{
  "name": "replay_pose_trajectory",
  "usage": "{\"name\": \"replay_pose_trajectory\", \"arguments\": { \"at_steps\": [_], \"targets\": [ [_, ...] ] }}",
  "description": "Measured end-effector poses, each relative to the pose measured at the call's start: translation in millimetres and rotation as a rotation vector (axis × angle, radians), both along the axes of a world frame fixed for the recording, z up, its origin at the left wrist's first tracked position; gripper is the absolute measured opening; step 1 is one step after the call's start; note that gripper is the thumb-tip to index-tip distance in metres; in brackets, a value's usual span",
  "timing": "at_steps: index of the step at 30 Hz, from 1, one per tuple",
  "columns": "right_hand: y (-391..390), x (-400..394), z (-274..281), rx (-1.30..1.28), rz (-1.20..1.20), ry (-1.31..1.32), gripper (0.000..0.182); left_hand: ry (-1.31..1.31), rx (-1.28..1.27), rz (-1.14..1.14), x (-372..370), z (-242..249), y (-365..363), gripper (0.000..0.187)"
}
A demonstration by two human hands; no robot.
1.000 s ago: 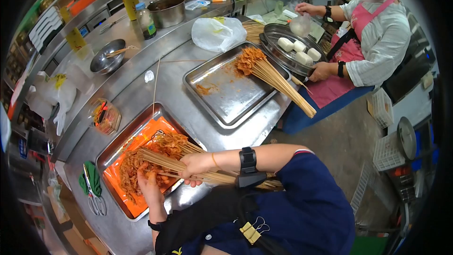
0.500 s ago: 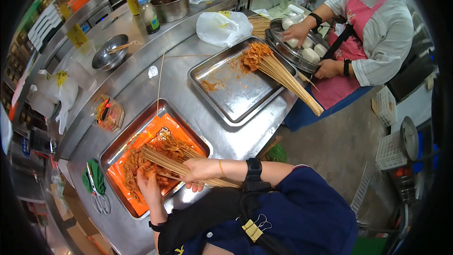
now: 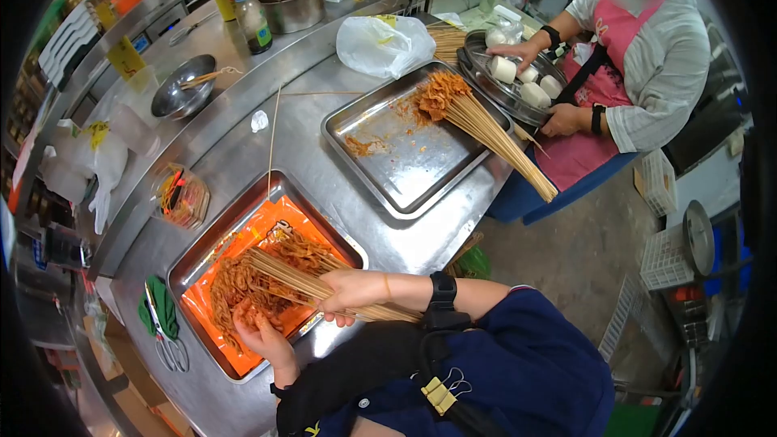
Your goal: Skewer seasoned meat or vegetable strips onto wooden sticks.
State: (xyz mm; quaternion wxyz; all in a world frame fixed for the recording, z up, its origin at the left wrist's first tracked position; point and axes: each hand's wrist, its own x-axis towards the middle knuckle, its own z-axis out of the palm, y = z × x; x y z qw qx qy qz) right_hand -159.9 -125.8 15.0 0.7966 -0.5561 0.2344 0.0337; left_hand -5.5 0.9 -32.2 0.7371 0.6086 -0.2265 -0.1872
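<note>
My right hand (image 3: 348, 291) is wrapped round a bundle of thin wooden skewers (image 3: 283, 273), held at a slant over the near metal tray (image 3: 356, 252). Sauce-coated, reddish-orange strips of food (image 3: 231, 283) cover the far ends of these skewers. My left hand (image 3: 265, 337) is at the lower edge of the strips, fingers curled against them and partly hidden by the sauce-covered food. Beneath, an orange printed plastic packet (image 3: 303, 222) lies in the tray, with more food strips on skewers resting on it.
Another metal tray (image 3: 388, 170) holds a second skewer bundle (image 3: 486, 133). A seated person in a pink apron (image 3: 583, 154) handles white pieces (image 3: 534, 95) in a round pan. Scissors (image 3: 168, 348) lie on a green cloth (image 3: 162, 307). A plastic tub (image 3: 186, 202) stands left of the near tray.
My left hand has shifted slightly down along the food strips. My right hand keeps its hold on the skewers. The other person's hand has moved slightly, with a white piece now upright beneath it.
</note>
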Motion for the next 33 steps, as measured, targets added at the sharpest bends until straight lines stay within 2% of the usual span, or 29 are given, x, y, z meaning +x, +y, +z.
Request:
{"name": "replay_pose_trajectory", "arguments": {
  "at_steps": [13,16,19,22,27,30,33],
  "targets": [
    [15.4,12.5,13.9,-0.010,-0.023,0.146,0.012,0.198,-0.060,-0.052,10.7,-8.2,12.6,0.021],
    [23.4,15.6,19.9,-0.013,-0.070,0.184,0.011,0.151,-0.087,-0.108,13.1,-12.2,15.6,0.022],
    [31.7,17.2,27.1,-0.018,-0.101,0.223,0.012,0.133,-0.171,-0.070,11.7,-21.1,12.2,0.023],
    [38.2,19.4,28.7,-0.017,-0.136,0.239,0.012,0.079,-0.141,-0.116,16.7,-27.4,13.7,0.023],
    [42.5,20.1,29.6,-0.030,-0.168,0.227,0.011,0.170,-0.098,-0.248,14.9,-1.7,15.1,0.026],
    [43.3,17.6,28.5,-0.003,-0.191,0.217,0.010,0.115,-0.113,-0.218,16.9,-10.8,10.0,0.025],
    [41.4,14.7,27.9,0.005,-0.207,0.213,0.011,0.188,-0.113,-0.244,15.6,-1.1,9.2,0.024]
  ]
}}
